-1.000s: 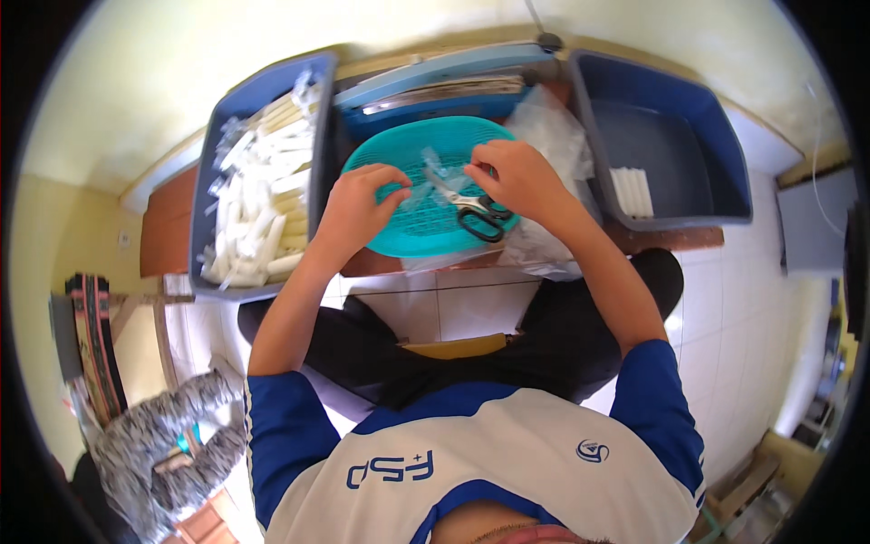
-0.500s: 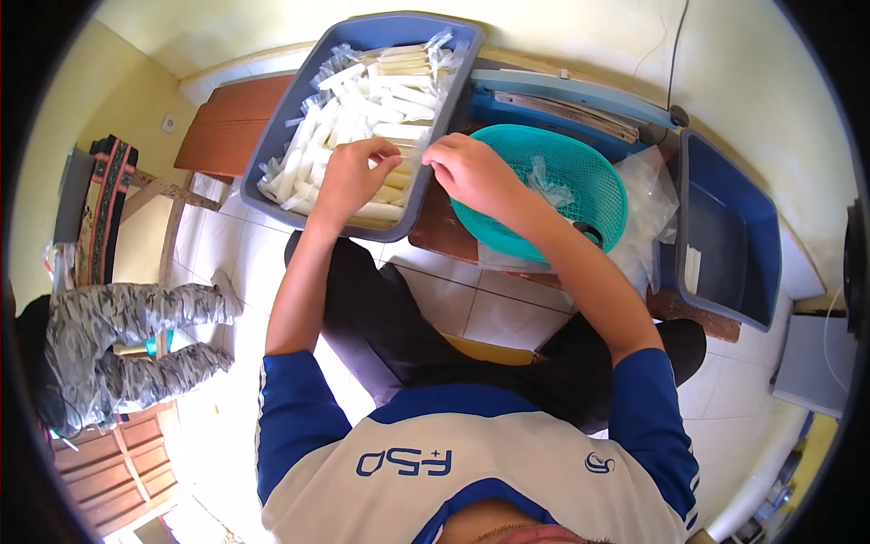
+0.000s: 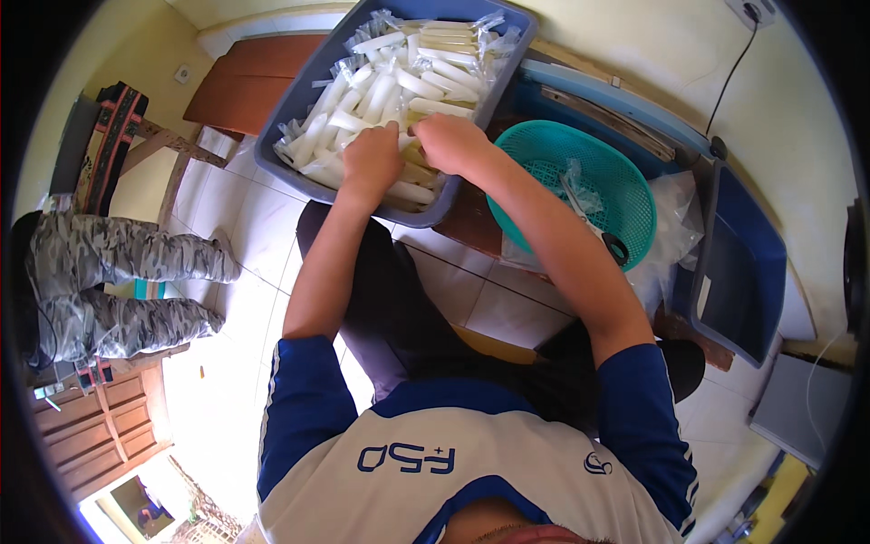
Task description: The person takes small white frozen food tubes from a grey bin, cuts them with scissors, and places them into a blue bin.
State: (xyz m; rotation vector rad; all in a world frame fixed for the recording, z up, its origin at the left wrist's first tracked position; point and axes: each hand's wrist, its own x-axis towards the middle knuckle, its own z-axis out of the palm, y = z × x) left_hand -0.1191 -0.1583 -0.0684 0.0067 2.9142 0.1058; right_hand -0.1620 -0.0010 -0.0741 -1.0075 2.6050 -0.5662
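My left hand (image 3: pixel 373 160) and my right hand (image 3: pixel 448 141) are close together over the near part of a grey-blue plastic tub (image 3: pixel 268 145). Both have their fingers drawn together in a pinch, and whatever lies between the fingertips is hidden. Long white tubes (image 3: pixel 376 98) in clear plastic sleeves fill the tub, several with loose or knotted ends. A few tubes beneath my hands look yellowish. Right of the tub stands a teal mesh basket (image 3: pixel 641 218), partly behind my right forearm. In it lie a crumpled clear plastic piece and dark-handled scissors (image 3: pixel 615 247).
A second blue tub (image 3: pixel 741 272) stands at the far right, beside clear plastic sheeting (image 3: pixel 675 213). Behind the basket is a blue crate-like piece with wooden slats (image 3: pixel 607 118). At the left are another person's legs in camouflage trousers (image 3: pixel 127 254). A power cord (image 3: pixel 732 77) hangs on the wall.
My hands have come nearer each other, and the fingers of my left hand have closed up. The whole view has shifted, and the scissors in the basket show more fully.
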